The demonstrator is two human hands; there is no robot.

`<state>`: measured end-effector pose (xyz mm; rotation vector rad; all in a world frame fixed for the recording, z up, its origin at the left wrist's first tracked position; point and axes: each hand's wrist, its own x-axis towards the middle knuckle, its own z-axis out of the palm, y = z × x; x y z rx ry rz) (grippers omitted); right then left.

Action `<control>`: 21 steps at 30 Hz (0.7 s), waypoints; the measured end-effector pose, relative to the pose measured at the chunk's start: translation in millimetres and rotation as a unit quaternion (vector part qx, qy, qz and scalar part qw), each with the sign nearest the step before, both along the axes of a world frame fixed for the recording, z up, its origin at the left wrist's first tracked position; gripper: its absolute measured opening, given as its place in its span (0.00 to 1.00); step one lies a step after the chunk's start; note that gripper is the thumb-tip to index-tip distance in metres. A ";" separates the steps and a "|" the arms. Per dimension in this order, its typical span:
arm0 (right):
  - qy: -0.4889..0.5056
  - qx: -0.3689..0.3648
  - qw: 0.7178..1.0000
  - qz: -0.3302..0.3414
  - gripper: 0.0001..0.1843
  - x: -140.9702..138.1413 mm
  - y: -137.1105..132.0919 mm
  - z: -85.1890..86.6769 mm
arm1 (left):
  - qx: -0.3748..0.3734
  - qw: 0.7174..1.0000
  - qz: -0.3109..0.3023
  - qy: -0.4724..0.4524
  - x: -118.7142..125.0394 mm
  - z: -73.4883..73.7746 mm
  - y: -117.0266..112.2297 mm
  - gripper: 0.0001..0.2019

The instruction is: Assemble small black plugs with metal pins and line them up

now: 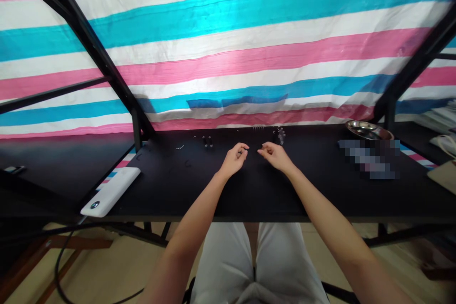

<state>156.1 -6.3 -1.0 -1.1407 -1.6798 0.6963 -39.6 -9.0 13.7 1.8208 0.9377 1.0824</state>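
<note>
Above the black table (pixel 171 178) my left hand (pixel 235 158) is closed, with the thumb near the curled index finger. Whatever may lie between those fingertips is too small to make out. My right hand (pixel 274 156) faces it across a short gap, closed in a pinch. A tiny dark bit seems to show at its fingertips, its kind unclear. Beyond my left hand stand two small dark cylindrical pieces (pixel 207 141) with light ends. Past my right hand lies a cluster of small clear and grey pieces (pixel 281 136). A row of tiny pieces (pixel 258 128) sits near the back edge.
A white power bank (pixel 111 192) with a cable lies at the table's left edge. At the back right is a round metal dish (pixel 368 130), beside a blurred-out item (pixel 368 159). Thin white scraps (pixel 180 147) lie at left. Black frame bars and a striped sheet (pixel 249 66) rise behind.
</note>
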 end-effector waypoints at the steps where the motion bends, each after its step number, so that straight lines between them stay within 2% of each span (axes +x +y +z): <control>1: -0.018 0.027 0.998 -0.047 0.16 9.2 5.0 -2.7 | 0.020 1.000 0.013 0.017 -0.9 -0.9 0.2 0.09; 4: -0.073 0.053 0.979 -0.183 0.15 36.9 18.2 -11.7 | 0.070 0.995 0.031 0.071 -2.4 -2.8 -0.1 0.08; 7: -0.103 0.026 0.963 -0.248 0.14 53.7 26.9 -20.8 | 0.095 0.989 0.035 0.107 -2.4 -3.4 -1.0 0.08; 13: -0.148 0.002 0.952 -0.266 0.13 54.8 35.0 -30.3 | 0.120 0.980 0.039 0.153 -3.1 -3.7 -0.6 0.08; 21: -0.221 -0.061 0.934 -0.275 0.10 50.3 32.6 -21.4 | 0.128 0.969 0.037 0.208 -2.7 -2.0 -1.7 0.09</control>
